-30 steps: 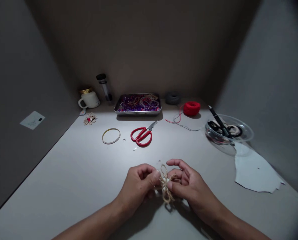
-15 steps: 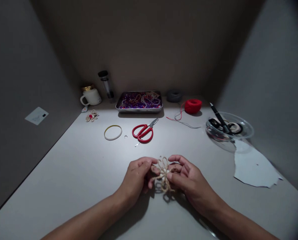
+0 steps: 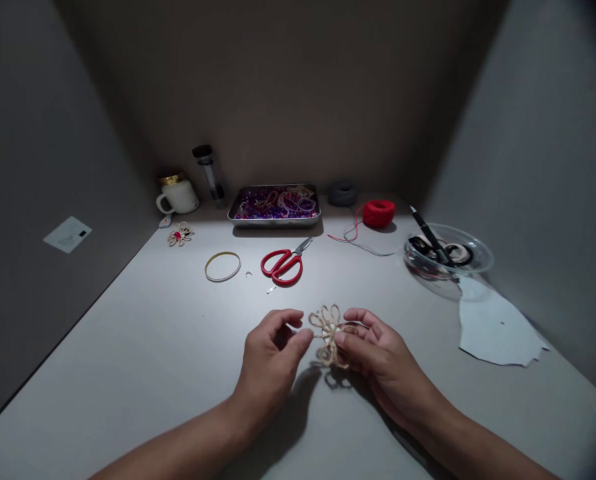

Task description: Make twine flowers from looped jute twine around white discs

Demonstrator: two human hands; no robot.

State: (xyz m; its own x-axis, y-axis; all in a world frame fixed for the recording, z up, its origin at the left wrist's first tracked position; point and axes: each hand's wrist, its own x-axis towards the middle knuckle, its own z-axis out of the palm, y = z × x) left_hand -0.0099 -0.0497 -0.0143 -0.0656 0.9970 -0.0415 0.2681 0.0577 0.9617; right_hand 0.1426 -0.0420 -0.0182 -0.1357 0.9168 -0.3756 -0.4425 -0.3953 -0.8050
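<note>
A flower of looped jute twine (image 3: 328, 319) with a pale centre is held above the table by my right hand (image 3: 378, 350). The thumb presses its centre, and the fingers behind are partly hidden. My left hand (image 3: 275, 353) is just to the left of the flower, its thumb and forefinger apart. Its thumb tip lies close to a short twine end that sticks out leftward; whether they touch is hard to see. Beyond both hands lie red-handled scissors (image 3: 282, 267).
A bangle (image 3: 223, 266), a finished-looking twine flower (image 3: 180, 234), a mug (image 3: 181, 197) and a clear tube (image 3: 211, 177) stand left. Behind are a bead tray (image 3: 275, 223), grey yarn (image 3: 342, 194) and red yarn (image 3: 379, 213). Right: a plastic bowl (image 3: 483, 257) with a pen, and torn card (image 3: 495, 327).
My left hand has let go of the twine flower and drawn slightly left, its fingers parting. The flower stays in my right hand, with its upper loops spread more widely. The view has shifted slightly.
</note>
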